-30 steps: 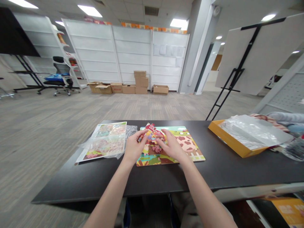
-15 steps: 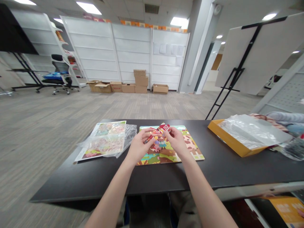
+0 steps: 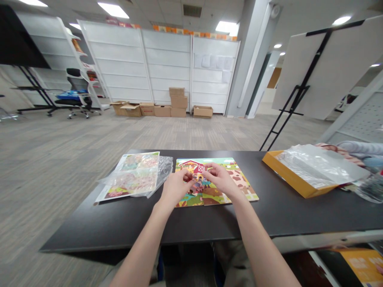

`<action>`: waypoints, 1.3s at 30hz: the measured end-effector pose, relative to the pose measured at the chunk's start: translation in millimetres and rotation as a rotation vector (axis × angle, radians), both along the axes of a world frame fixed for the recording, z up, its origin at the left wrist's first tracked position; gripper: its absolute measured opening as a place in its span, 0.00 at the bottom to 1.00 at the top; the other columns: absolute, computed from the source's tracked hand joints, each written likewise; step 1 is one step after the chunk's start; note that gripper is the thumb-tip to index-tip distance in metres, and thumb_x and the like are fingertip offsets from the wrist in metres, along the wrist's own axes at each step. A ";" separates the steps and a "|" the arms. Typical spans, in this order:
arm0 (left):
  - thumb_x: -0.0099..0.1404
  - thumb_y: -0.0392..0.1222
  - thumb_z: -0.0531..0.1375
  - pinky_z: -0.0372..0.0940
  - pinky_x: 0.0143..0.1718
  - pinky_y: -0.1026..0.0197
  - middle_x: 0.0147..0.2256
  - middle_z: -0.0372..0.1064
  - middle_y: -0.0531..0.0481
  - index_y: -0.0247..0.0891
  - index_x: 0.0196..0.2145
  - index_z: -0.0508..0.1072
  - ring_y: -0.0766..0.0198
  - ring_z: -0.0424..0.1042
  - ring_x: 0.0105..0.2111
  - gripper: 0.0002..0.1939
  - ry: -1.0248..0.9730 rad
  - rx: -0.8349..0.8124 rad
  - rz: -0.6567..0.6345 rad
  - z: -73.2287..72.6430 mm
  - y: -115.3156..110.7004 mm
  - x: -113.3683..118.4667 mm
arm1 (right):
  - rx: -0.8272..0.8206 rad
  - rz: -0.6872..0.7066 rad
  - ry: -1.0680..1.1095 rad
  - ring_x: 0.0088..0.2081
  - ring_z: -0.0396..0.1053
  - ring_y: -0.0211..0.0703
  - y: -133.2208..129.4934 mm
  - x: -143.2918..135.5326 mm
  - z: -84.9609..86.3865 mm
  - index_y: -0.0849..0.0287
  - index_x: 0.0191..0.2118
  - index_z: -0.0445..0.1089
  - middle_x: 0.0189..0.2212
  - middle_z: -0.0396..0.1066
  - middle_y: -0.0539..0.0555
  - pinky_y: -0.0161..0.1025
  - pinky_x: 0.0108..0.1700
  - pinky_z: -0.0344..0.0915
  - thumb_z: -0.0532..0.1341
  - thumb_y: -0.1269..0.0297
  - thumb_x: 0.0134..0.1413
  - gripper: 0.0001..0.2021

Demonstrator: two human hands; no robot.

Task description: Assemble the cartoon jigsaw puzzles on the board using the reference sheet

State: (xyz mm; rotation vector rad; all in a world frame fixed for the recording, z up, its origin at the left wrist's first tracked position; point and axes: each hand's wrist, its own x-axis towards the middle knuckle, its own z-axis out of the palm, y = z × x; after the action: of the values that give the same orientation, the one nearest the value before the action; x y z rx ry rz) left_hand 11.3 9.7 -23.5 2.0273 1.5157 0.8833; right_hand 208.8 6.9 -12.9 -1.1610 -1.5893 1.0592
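A farm-scene jigsaw puzzle lies on the black table, its pictured red barn near the upper left and a spotted cow at the right. Over its left half is my left hand, fingers curled and pinched round a puzzle piece, mostly hidden by the fingertips. Close by on the right, my right hand has its thumb and fingers bent together at a small colourful puzzle piece just below the barn. The fingertips of both hands nearly meet, and they cover part of the picture.
On the left of the table lies a printed picture sheet with clear plastic wrapping. An orange-yellow box holding clear plastic stands at the right, beside bundled cloth. Cardboard boxes line the far wall.
The red barn piece that my right hand held tilted above the puzzle now appears flat within the picture. Both hands have come slightly lower, with their fingertips closer to the puzzle.
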 end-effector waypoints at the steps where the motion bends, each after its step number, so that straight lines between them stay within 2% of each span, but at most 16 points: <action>1: 0.60 0.40 0.64 0.70 0.39 0.56 0.35 0.81 0.48 0.41 0.35 0.78 0.53 0.80 0.37 0.04 0.069 0.013 0.019 1.3 -0.6 -0.5 | -0.010 0.010 -0.012 0.25 0.63 0.37 -0.7 -0.8 -0.4 0.58 0.43 0.67 0.22 0.65 0.44 0.35 0.29 0.55 0.65 0.53 0.54 0.16; 5: 0.64 0.38 0.59 0.69 0.45 0.53 0.42 0.81 0.44 0.41 0.40 0.80 0.49 0.78 0.43 0.11 0.264 0.080 0.021 7.5 -0.6 -7.0 | -0.021 0.075 -0.102 0.26 0.66 0.38 -1.7 -6.2 -7.2 0.58 0.41 0.69 0.23 0.68 0.45 0.35 0.30 0.59 0.64 0.56 0.55 0.13; 9: 0.70 0.42 0.52 0.68 0.48 0.52 0.45 0.80 0.41 0.40 0.43 0.81 0.49 0.77 0.46 0.17 0.297 0.065 -0.002 10.5 0.1 -26.3 | 0.081 0.031 -0.359 0.27 0.67 0.38 -1.8 -11.0 -16.7 0.58 0.37 0.72 0.24 0.69 0.46 0.36 0.32 0.60 0.66 0.60 0.54 0.08; 12: 0.66 0.49 0.59 0.67 0.49 0.52 0.48 0.79 0.41 0.40 0.48 0.79 0.47 0.77 0.48 0.17 0.334 0.012 -0.064 11.1 -5.6 -42.6 | 0.138 -0.027 -0.553 0.31 0.68 0.39 -2.3 -12.1 -18.4 0.58 0.34 0.73 0.28 0.72 0.49 0.37 0.36 0.60 0.68 0.60 0.53 0.08; 14: 0.58 0.51 0.66 0.67 0.50 0.53 0.51 0.77 0.40 0.41 0.52 0.76 0.45 0.76 0.49 0.26 0.354 -0.023 -0.118 11.3 -11.5 -48.9 | 0.160 -0.050 -0.621 0.34 0.69 0.41 -3.2 -12.4 -17.1 0.58 0.35 0.72 0.32 0.73 0.51 0.38 0.39 0.61 0.69 0.59 0.53 0.09; 16: 0.52 0.49 0.70 0.67 0.50 0.53 0.52 0.76 0.39 0.40 0.54 0.75 0.43 0.75 0.50 0.31 0.360 -0.046 -0.142 11.8 -16.1 -50.6 | 0.172 -0.077 -0.665 0.38 0.69 0.43 -4.7 -13.1 -15.2 0.58 0.36 0.71 0.35 0.73 0.53 0.39 0.41 0.62 0.69 0.58 0.53 0.11; 20: 0.52 0.44 0.69 0.67 0.48 0.53 0.48 0.78 0.40 0.41 0.48 0.77 0.44 0.76 0.48 0.24 0.357 -0.030 -0.133 13.3 -17.9 -47.5 | 0.204 -0.066 -0.714 0.40 0.70 0.45 -9.5 -15.5 -10.3 0.57 0.37 0.70 0.37 0.73 0.54 0.40 0.42 0.62 0.68 0.56 0.55 0.11; 23: 0.51 0.44 0.69 0.67 0.46 0.55 0.46 0.78 0.41 0.41 0.47 0.77 0.46 0.76 0.45 0.23 0.363 -0.025 -0.134 14.5 -17.5 -47.3 | 0.213 -0.022 -0.704 0.40 0.71 0.45 -12.5 -16.5 -6.7 0.57 0.39 0.72 0.38 0.75 0.54 0.40 0.41 0.62 0.67 0.58 0.56 0.09; 27: 0.52 0.46 0.69 0.67 0.47 0.54 0.46 0.75 0.42 0.39 0.50 0.76 0.49 0.75 0.44 0.27 0.332 -0.013 -0.173 14.8 -19.3 -50.2 | 0.183 0.003 -0.698 0.38 0.72 0.46 -13.2 -16.4 -5.7 0.56 0.42 0.73 0.38 0.76 0.53 0.40 0.39 0.62 0.67 0.58 0.56 0.11; 32: 0.50 0.42 0.69 0.69 0.49 0.52 0.46 0.73 0.44 0.40 0.51 0.76 0.50 0.75 0.44 0.28 0.190 -0.026 -0.180 12.5 -18.7 -52.1 | 0.184 0.016 -0.689 0.38 0.72 0.46 -14.1 -18.0 -6.7 0.57 0.43 0.73 0.38 0.76 0.54 0.40 0.38 0.61 0.66 0.61 0.56 0.10; 35: 0.48 0.42 0.70 0.71 0.47 0.52 0.48 0.73 0.43 0.40 0.51 0.76 0.51 0.75 0.43 0.30 0.063 -0.059 -0.198 8.3 -14.8 -52.2 | 0.181 0.018 -0.684 0.36 0.71 0.44 -15.5 -19.8 -6.4 0.56 0.42 0.73 0.37 0.75 0.54 0.38 0.37 0.61 0.66 0.62 0.56 0.09; 39: 0.53 0.49 0.68 0.72 0.39 0.54 0.42 0.78 0.44 0.39 0.50 0.77 0.54 0.77 0.36 0.27 -0.074 -0.125 -0.174 2.4 -8.2 -48.0 | 0.180 0.024 -0.676 0.35 0.70 0.44 -16.0 -20.8 -6.0 0.56 0.43 0.74 0.35 0.75 0.53 0.38 0.35 0.60 0.66 0.61 0.56 0.10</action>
State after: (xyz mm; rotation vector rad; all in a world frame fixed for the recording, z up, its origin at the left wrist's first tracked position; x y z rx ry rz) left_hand -36.7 1.5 -21.1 1.9781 1.2994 0.7668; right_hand 188.0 -9.1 -18.9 -1.4638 -2.1623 0.5335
